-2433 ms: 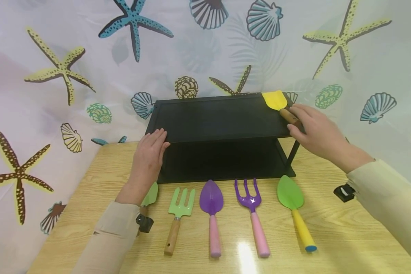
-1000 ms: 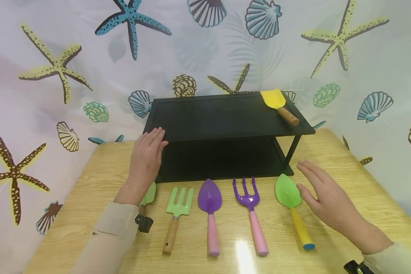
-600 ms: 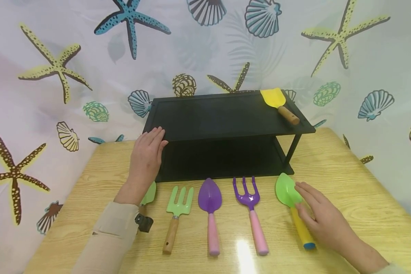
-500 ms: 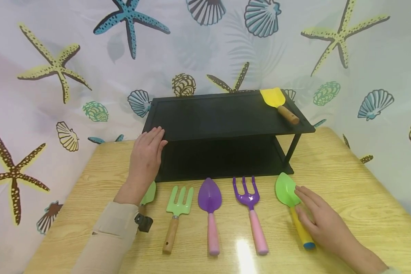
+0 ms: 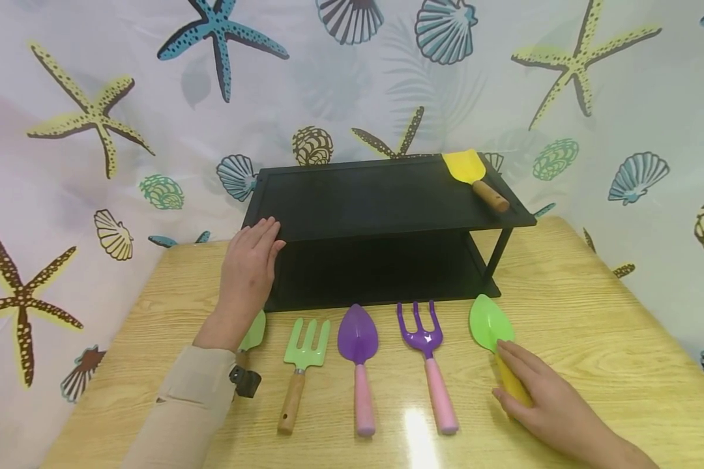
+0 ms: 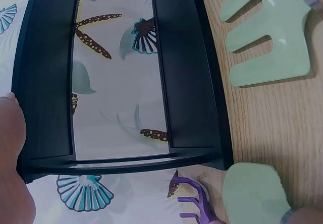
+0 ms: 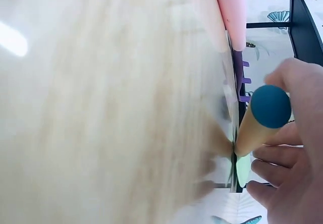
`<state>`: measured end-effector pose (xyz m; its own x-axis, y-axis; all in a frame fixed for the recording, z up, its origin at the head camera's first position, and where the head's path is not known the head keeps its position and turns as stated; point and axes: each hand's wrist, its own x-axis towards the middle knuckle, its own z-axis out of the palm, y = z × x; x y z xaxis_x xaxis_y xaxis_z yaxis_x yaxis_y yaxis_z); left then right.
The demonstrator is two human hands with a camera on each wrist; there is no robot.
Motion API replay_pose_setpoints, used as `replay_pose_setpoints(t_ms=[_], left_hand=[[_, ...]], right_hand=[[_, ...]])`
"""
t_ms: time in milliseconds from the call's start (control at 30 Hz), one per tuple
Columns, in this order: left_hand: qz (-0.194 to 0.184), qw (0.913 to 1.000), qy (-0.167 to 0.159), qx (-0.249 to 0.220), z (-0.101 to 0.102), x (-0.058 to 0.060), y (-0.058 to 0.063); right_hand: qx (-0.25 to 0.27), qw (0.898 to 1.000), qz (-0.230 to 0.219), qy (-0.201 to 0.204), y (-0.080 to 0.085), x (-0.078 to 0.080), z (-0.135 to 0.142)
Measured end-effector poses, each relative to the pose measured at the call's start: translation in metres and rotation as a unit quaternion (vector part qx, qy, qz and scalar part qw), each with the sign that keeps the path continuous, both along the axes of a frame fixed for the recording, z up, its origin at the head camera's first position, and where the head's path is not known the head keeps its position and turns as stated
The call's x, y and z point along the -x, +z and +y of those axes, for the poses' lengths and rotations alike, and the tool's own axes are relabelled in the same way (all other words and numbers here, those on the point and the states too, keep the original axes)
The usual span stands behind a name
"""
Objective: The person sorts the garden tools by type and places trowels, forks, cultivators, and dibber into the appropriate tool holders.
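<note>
Here, right grip (image 5: pixel 542 395) at green trowel (image 5: pixel 489 322), left grip (image 5: pixel 248 270) on shelf (image 5: pixel 375 198)

Shows behind a pale cloth (image 5: pixel 328 71) printed with a blue starfish (image 5: pixel 217 27), yellow starfish (image 5: pixel 96 117) and striped shells (image 5: pixel 446 31); stretches below into a wood-grain tabletop (image 5: pixel 569 312), bearing a bright glare (image 5: pixel 419 435); carries there, spaced apart, a wooden-handled green fork (image 5: pixel 298 372), a pink-handled purple trowel (image 5: pixel 360 369) and a pink-handled purple fork (image 5: pixel 430 363); includes farther left a partly hidden green trowel (image 5: pixel 253 331).

Wood-grain table (image 5: pixel 581 312), black rack (image 5: pixel 364 198) on it, before the rack a pale-green trowel (image 5: pixel 255 330), pale-green fork (image 5: pixel 303 357), purple trowel (image 5: pixel 358 334), purple fork (image 5: pixel 423 341), yellow-handled green trowel (image 5: pixel 488 321)
</note>
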<state>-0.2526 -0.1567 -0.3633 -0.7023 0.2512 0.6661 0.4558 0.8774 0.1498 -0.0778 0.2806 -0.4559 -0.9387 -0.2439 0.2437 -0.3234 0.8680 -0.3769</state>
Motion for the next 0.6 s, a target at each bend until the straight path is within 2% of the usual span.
replay_pose_setpoints(t_ms=[133, 300, 467, 600], left_hand=[[-0.004, 1.0, 0.002, 0.001, 0.0, 0.0, 0.0], [-0.013, 0.9999, 0.005, 0.004, 0.0, -0.001, 0.0], [-0.016, 0.9998, 0.009, 0.006, 0.0, -0.001, 0.0], [-0.017, 0.9998, 0.008, 0.006, -0.001, -0.001, 0.001]], right_hand=[[-0.027, 0.999, -0.019, -0.005, -0.003, -0.002, -0.001], [-0.055, 0.998, -0.009, 0.006, -0.007, -0.003, -0.002], [-0.052, 0.998, 0.001, 0.018, -0.011, -0.003, -0.003], [-0.043, 0.998, 0.028, 0.033, -0.015, 0.001, -0.004]])
